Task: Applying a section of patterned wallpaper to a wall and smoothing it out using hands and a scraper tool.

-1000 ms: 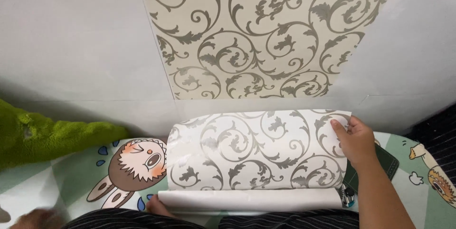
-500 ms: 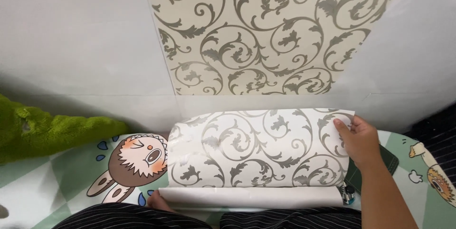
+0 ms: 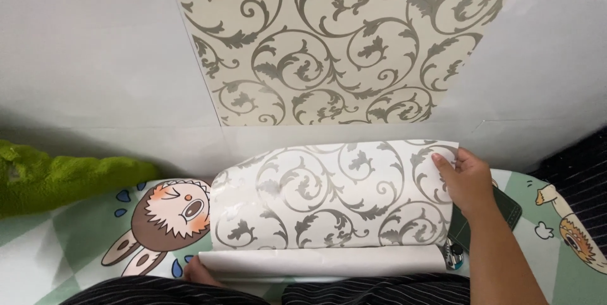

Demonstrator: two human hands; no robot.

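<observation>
The right hand (image 3: 469, 178) pinches the far right corner of the wallpaper sheet (image 3: 329, 194), whose long axis runs left-right; the left hand (image 3: 193, 271), mostly hidden, grip unclear, touches its near-left roll.

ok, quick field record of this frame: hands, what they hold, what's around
right hand: grips the upper right edge of the loose wallpaper sheet
left hand: mostly hidden under the sheet's rolled lower edge, grip unclear
wall panel: same scroll pattern, flat on the white wall
surface: cartoon mat, green and white
other: green plush at left; dark green flat case under the right wrist
</observation>
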